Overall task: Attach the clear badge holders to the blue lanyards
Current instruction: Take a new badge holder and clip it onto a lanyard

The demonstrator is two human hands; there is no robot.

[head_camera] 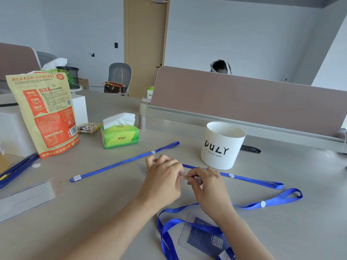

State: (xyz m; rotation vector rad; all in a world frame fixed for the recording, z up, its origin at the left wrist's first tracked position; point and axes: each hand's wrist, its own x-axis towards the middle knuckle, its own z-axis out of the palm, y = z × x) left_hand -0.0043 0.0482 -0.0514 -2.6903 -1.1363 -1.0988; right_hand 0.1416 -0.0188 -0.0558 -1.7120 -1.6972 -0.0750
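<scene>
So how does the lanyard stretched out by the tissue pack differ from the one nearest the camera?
The lanyard by the tissue pack lies almost straight across the desk; the near lanyard lies in loose loops. The near lanyard crosses a clear badge holder with a dark blue card inside; the far one's metal clip end shows nothing clipped to it. Both are blue ribbon with a small white round slider.
</scene>
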